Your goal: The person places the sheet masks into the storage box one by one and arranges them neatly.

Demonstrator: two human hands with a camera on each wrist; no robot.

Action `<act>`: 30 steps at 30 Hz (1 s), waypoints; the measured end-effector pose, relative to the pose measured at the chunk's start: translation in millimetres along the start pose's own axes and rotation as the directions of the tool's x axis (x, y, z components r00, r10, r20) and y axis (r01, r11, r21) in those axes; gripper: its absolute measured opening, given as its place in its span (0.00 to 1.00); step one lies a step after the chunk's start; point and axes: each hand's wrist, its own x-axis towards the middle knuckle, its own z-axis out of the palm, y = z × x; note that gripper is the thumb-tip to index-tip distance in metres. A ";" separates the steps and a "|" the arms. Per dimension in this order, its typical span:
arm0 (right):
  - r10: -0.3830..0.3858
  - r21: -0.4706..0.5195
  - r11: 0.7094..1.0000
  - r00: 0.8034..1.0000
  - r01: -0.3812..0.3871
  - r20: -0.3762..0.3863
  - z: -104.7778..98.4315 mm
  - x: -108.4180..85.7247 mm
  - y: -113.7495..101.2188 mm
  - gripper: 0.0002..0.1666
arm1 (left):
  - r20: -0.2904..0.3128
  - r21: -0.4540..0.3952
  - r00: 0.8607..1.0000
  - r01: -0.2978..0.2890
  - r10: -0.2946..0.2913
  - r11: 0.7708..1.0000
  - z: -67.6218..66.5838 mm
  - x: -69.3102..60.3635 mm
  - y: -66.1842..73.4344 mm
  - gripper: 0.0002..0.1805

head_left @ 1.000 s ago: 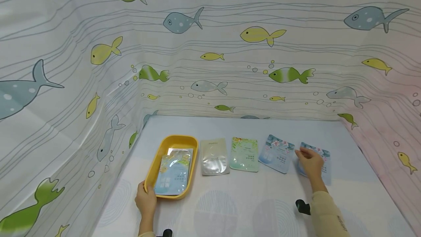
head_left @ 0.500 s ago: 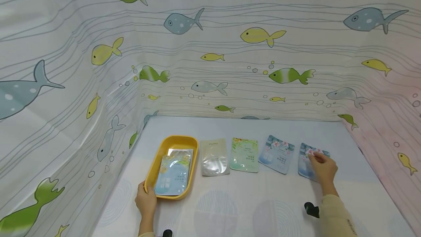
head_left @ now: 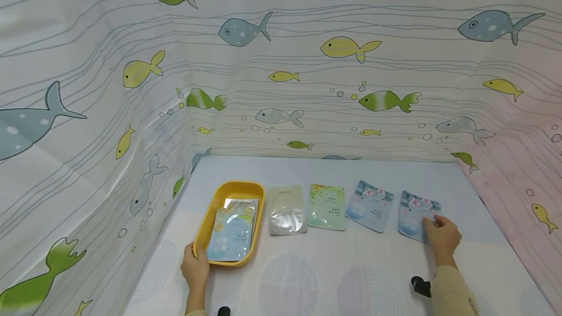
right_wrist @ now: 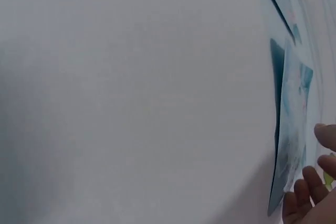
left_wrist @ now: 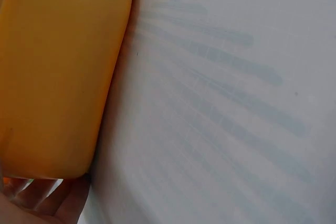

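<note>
My left hand [head_left: 195, 267] grips the near-left corner of a yellow plastic tray [head_left: 260, 208]. In the left wrist view its fingers [left_wrist: 73, 198] curl at the end of the tray's wall [left_wrist: 58, 77]. Overlapping flat sachets, a blue one [head_left: 229, 238] on top, lie in the tray. At the far right, my right hand [head_left: 445, 238] is over the lower right edge of a blue floral sachet [head_left: 412, 221]. In the right wrist view, thumb and fingers stand apart beside that sachet [right_wrist: 294, 124]; whether they touch it I cannot tell.
Between tray and right hand lie a silvery beige sachet [head_left: 286, 211], a green sachet [head_left: 326, 208] and another blue floral sachet [head_left: 370, 206] in a row. A fish-patterned curtain [head_left: 316, 111] encloses the white table [head_left: 333, 277] at the back and sides.
My right hand has moved right and toward me across the far-right blue sachet, uncovering more of it. The left hand and the tray have stayed in place.
</note>
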 end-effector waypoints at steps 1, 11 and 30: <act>0.014 -0.025 1.000 1.000 -0.014 0.010 -0.4 0.0 0.8 0.25 | 0.000 0.000 1.000 -0.002 0.002 1.000 -0.1 -0.1 0.1 0.18; 0.150 -0.124 0.983 0.984 -0.138 0.092 -1.7 1.1 -1.6 0.31 | -0.001 -0.001 1.000 -0.024 0.024 1.000 -1.0 -0.1 0.8 0.17; 0.310 -0.125 0.948 0.939 -0.293 0.152 -12.1 6.9 -3.2 0.39 | 0.006 -0.004 1.000 -0.027 0.028 1.000 -1.2 0.8 1.5 0.17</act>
